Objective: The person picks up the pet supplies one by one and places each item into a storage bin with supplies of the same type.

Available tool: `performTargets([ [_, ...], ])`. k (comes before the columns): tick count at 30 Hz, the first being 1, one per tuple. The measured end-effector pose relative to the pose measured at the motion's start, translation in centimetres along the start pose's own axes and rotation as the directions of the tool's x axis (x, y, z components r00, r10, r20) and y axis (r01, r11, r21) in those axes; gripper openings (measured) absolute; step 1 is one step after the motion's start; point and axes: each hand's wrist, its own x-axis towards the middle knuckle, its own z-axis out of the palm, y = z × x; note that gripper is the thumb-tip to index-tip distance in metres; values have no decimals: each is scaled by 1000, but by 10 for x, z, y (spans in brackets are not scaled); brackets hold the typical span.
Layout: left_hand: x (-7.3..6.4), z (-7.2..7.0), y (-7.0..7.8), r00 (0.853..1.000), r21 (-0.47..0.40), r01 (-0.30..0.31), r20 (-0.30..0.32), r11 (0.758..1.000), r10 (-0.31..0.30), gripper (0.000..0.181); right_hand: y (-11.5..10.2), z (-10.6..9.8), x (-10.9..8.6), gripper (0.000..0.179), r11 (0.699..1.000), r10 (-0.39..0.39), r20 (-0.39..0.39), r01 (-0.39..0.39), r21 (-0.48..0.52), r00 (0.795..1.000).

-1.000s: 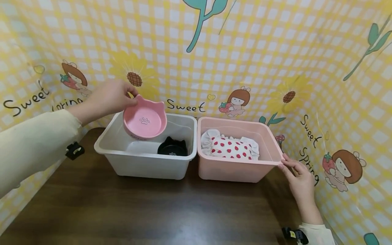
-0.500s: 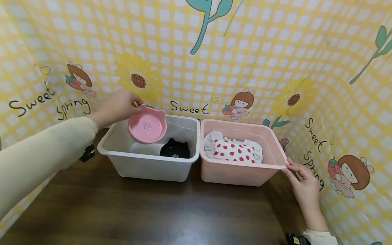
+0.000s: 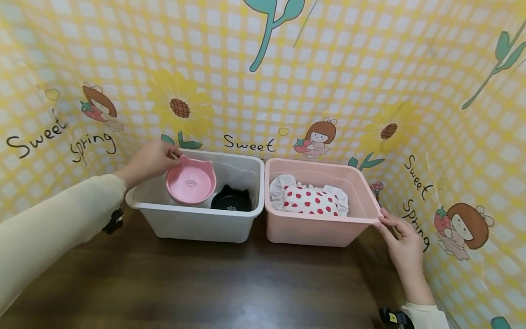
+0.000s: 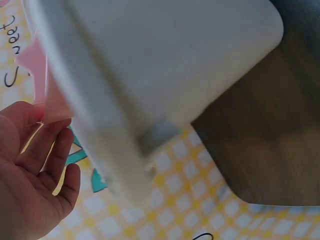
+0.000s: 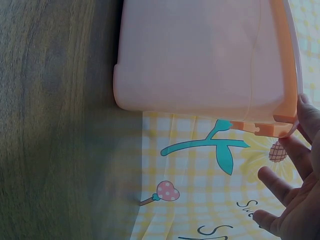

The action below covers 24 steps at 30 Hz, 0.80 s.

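My left hand (image 3: 149,160) pinches the rim of a pink cat-eared bowl (image 3: 191,183) with a paw print inside. The bowl is tilted toward me, low in the mouth of the white bin (image 3: 201,224). Beside it in that bin sits a black cat-eared bowl (image 3: 232,199). In the left wrist view, thumb and fingertips meet on the pink bowl (image 4: 56,97), partly hidden behind the bin's wall. At the far right, my right hand (image 3: 404,244) pinches the rim corner of the pink bin (image 3: 312,231); its other fingers spread loosely in the right wrist view.
A white ruffled pillow with red strawberry prints (image 3: 314,199) lies in the pink bin. Both bins stand side by side on a dark wooden table (image 3: 230,283). A yellow checked cloth (image 3: 349,68) walls in the back and sides.
My left hand has lowered the pink bowl from above the white bin's rim into its mouth. My right hand keeps its grip on the pink bin's corner.
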Motion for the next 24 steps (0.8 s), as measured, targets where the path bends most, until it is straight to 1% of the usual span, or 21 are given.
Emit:
performTargets([
  [3,-1,6,-10,1000,-4,4,11,1000,-4,22,0,1,-1,20,1000,8,2,-8,-22,1000],
  [7,0,10,-16,1000,6,-5,13,1000,5,21,1,1,0,21,1000,9,1,-9,-23,1000],
  [11,3,15,-20,1000,61,-22,16,998,21,20,1,2,-1,21,1000,7,-4,-7,-19,1000],
  [14,6,20,-21,999,77,-39,40,996,36,20,3,2,-2,21,1000,-1,-11,1,-17,1000],
  [18,8,26,-19,997,51,-49,68,997,46,18,1,1,-2,22,1000,-2,-14,2,-21,1000],
  [24,12,31,-19,996,53,-73,62,996,70,16,1,1,-1,21,1000,1,-3,-1,-27,1000],
])
